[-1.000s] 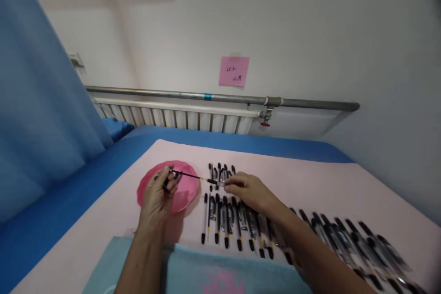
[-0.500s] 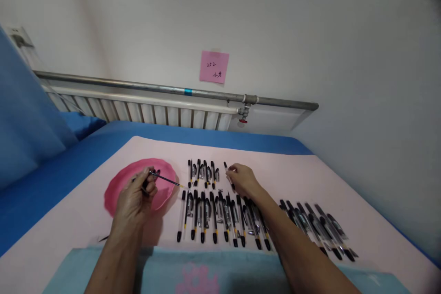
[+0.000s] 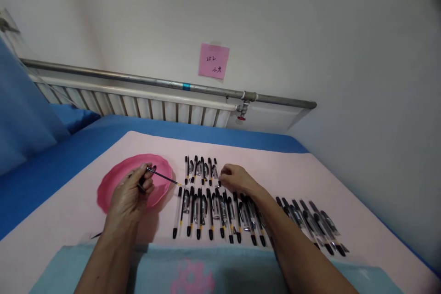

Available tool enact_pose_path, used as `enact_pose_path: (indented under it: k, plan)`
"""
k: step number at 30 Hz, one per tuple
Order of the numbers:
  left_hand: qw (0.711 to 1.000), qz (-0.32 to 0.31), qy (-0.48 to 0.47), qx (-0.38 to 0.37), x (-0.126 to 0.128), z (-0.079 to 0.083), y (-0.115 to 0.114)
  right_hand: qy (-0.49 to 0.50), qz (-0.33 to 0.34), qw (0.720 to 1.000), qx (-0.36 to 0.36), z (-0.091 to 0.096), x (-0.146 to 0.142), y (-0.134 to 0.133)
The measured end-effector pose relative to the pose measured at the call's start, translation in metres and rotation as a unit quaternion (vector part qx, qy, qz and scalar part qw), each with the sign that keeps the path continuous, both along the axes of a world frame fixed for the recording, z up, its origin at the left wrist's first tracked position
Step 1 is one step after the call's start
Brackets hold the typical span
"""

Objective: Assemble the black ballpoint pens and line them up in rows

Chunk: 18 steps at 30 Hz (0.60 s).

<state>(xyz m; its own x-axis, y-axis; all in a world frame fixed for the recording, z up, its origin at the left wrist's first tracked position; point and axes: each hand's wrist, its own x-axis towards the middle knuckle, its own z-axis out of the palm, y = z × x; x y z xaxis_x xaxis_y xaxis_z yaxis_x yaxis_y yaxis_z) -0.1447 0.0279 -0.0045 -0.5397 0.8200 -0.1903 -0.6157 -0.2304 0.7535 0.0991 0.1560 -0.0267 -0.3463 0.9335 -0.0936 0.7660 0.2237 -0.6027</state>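
My left hand (image 3: 132, 188) is closed over the pink plate, gripping a thin dark pen refill (image 3: 164, 176) that points right, its yellowish end low by the rows. Small black pen parts (image 3: 142, 184) also show in that palm. My right hand (image 3: 237, 179) is at the right end of the back row, fingers curled at the lower end of a clear pen barrel (image 3: 217, 171) with black ends; its fingertips are partly hidden. Clear barrels, dark refills, black caps and small metal tips make up the back row (image 3: 199, 170) and the longer front row (image 3: 211, 220).
The pink scalloped plate (image 3: 101, 195) stands at left on a pale pink mat (image 3: 268, 161). Another group of pen parts (image 3: 312, 225) lies at right, beyond my forearm. A radiator (image 3: 155, 109) and metal pipe (image 3: 138, 76) run along the wall behind.
My right hand has moved slightly left, bringing the clear barrel against the end of the back row. My left hand keeps the refill in much the same place. The whole view has shifted a little.
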Motion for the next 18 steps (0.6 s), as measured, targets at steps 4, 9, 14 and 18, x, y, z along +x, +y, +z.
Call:
enact_pose_path:
  k: [4,9,14,18]
  plan:
    - [1.0,0.002,-0.001,-0.001,-0.001,0.0,-0.001,0.009,0.04,0.996,-0.083,0.004,0.004,-0.01]
    - [1.0,-0.001,0.004,-0.004,-0.002,-0.001,-0.002,-0.005,0.037,0.994,-0.101,0.005,0.001,-0.014]
    - [1.0,-0.003,0.004,-0.005,-0.001,0.0,-0.002,-0.042,0.064,0.997,0.024,0.005,-0.002,-0.011]
    - [1.0,-0.004,0.002,-0.003,-0.001,0.002,-0.002,-0.035,0.051,0.997,0.048,0.003,-0.002,-0.01]
